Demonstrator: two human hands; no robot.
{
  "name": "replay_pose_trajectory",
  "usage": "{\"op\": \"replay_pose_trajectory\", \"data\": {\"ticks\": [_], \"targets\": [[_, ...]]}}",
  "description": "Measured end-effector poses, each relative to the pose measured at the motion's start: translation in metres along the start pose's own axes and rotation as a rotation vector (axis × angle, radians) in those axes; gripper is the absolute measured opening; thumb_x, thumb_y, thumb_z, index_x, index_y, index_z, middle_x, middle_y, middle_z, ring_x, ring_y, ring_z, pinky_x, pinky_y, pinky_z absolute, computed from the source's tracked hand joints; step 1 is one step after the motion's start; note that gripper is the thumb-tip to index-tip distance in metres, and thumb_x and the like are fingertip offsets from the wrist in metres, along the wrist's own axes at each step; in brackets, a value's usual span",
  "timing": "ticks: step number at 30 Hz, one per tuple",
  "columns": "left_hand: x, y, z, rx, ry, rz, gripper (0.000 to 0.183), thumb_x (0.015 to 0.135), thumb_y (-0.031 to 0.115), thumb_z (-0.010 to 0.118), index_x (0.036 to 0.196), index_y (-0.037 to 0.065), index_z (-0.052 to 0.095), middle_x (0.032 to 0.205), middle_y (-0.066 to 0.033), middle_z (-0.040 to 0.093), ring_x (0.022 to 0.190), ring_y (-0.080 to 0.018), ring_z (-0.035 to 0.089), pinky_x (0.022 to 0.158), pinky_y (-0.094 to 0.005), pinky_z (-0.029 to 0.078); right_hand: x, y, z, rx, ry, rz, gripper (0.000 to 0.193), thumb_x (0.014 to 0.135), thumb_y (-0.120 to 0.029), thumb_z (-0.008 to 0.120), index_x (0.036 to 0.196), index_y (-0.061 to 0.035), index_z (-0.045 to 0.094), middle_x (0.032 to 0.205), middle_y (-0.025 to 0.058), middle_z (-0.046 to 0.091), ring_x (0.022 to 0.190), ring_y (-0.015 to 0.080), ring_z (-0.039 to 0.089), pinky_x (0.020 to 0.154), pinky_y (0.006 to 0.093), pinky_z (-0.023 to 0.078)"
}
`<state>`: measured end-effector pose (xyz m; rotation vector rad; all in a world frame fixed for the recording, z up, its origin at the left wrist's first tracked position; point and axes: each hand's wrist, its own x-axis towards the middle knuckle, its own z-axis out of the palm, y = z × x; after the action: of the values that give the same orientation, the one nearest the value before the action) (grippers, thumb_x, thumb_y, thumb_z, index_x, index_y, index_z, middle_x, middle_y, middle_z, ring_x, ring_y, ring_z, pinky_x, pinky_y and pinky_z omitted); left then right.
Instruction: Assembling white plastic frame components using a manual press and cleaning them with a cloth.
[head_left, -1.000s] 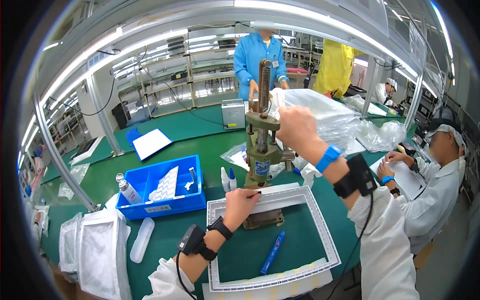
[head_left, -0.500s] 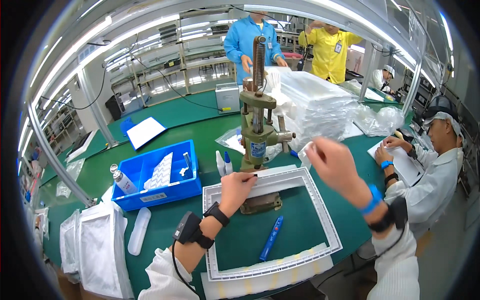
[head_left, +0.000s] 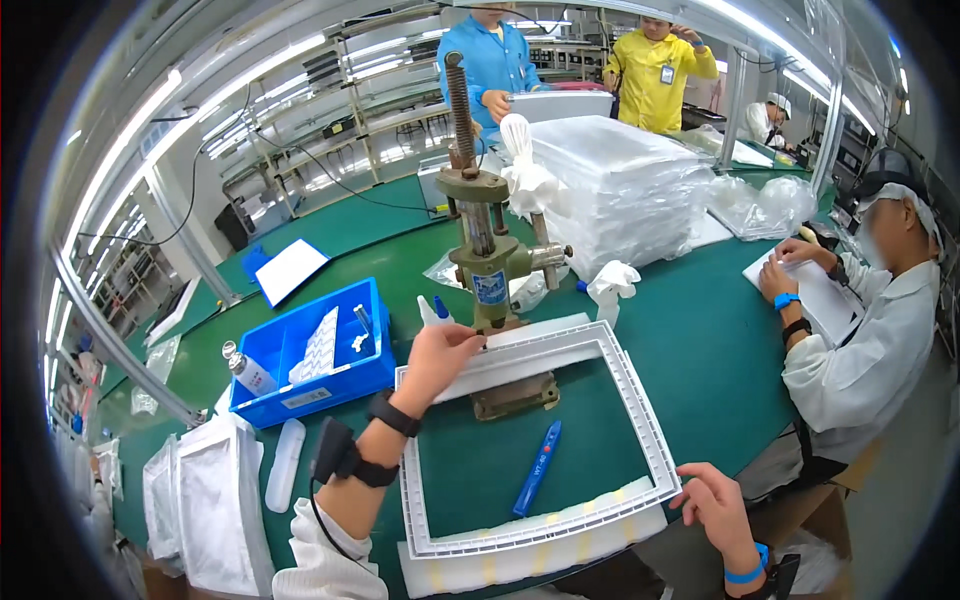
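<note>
A white rectangular frame [head_left: 648,430] lies under the green hand press [head_left: 490,262], its far side beneath the ram. At that far side, my left hand [head_left: 440,362] is closed in a pinch under the press; what its fingertips hold, if anything, is too small to make out. My right hand [head_left: 715,508] is open at the frame's near right corner, fingers bent and apart, fingertips at the edge. The near side rests on a white foam strip [head_left: 470,568]. Inside the frame lie a blue marker-shaped tube [head_left: 540,468] and the press's metal base [head_left: 515,396]. White wrapping [head_left: 612,285] covers the press's handle ends.
A blue divided bin [head_left: 310,398] with a bottle and patterned sheet stands left of the press. Bagged white frames [head_left: 215,505] and a white case [head_left: 285,465] lie left. Wrapped sheets [head_left: 620,190] are stacked behind. A co-worker [head_left: 870,320] sits at right; two people stand beyond the table.
My right hand has left the white-wrapped press handle and come down to the frame's near right corner. My left hand stays pinched at the frame's far side. The view has shifted slightly.
</note>
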<state>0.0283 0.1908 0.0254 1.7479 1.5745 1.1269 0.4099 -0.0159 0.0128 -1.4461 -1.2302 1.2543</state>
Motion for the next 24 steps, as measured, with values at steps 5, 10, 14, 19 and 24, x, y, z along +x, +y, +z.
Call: {"op": "replay_pose_trajectory", "data": {"ticks": [5, 10, 14, 19, 24], "targets": [[-0.016, -0.005, -0.053, 0.014, -0.149, -0.129, 0.027, 0.085, 0.018, 0.070, 0.097, -0.006, 0.070, 0.082, -0.0070, 0.069, 0.072, -0.0108, 0.057, 0.064, -0.0255, 0.046, 0.013, 0.000, 0.006, 0.053, -0.039, 0.045, 0.028, 0.094, -0.012, 0.058, 0.116, 0.0053, 0.059, 0.068, 0.0073, 0.063, 0.058, 0.0097, 0.057, 0.053, 0.0246, 0.044], [-0.053, -0.012, -0.087, -0.001, -0.082, -0.304, 0.027, 0.090, 0.021, 0.066, 0.108, 0.002, 0.070, 0.106, -0.0045, 0.069, 0.093, -0.0126, 0.061, 0.080, -0.0303, 0.050, 0.012, 0.004, 0.008, 0.105, -0.066, 0.069, 0.026, 0.094, -0.012, 0.059, 0.114, 0.0044, 0.059, 0.071, 0.0060, 0.063, 0.060, 0.0095, 0.057, 0.054, 0.0237, 0.044], [-0.064, -0.002, -0.086, -0.285, -0.075, -0.440, 0.022, 0.092, 0.023, 0.065, 0.105, 0.005, 0.067, 0.105, -0.0029, 0.066, 0.095, -0.0125, 0.060, 0.083, -0.0368, 0.053, 0.016, 0.009, 0.007, 0.134, -0.024, -0.018, 0.023, 0.095, -0.012, 0.057, 0.112, 0.0038, 0.059, 0.075, 0.0048, 0.064, 0.063, 0.0084, 0.056, 0.054, 0.0225, 0.041], [-0.076, -0.004, -0.085, -0.454, -0.093, -0.440, 0.016, 0.093, 0.021, 0.064, 0.101, 0.007, 0.066, 0.101, -0.0007, 0.065, 0.096, -0.0133, 0.060, 0.082, -0.0394, 0.053, 0.008, -0.003, -0.011, 0.131, -0.019, -0.015, 0.023, 0.097, -0.014, 0.053, 0.111, 0.0022, 0.060, 0.075, 0.0027, 0.063, 0.061, 0.0055, 0.053, 0.054, 0.0197, 0.039], [-0.113, 0.009, -0.096, -0.728, -0.034, -0.432, 0.016, 0.093, 0.018, 0.063, 0.103, 0.006, 0.066, 0.104, -0.0023, 0.065, 0.099, -0.0152, 0.060, 0.083, -0.0370, 0.052, 0.001, -0.010, -0.030, 0.144, -0.017, 0.007, 0.023, 0.096, -0.015, 0.054, 0.108, 0.0024, 0.062, 0.075, 0.0020, 0.063, 0.060, 0.0057, 0.053, 0.054, 0.0200, 0.040]]}}
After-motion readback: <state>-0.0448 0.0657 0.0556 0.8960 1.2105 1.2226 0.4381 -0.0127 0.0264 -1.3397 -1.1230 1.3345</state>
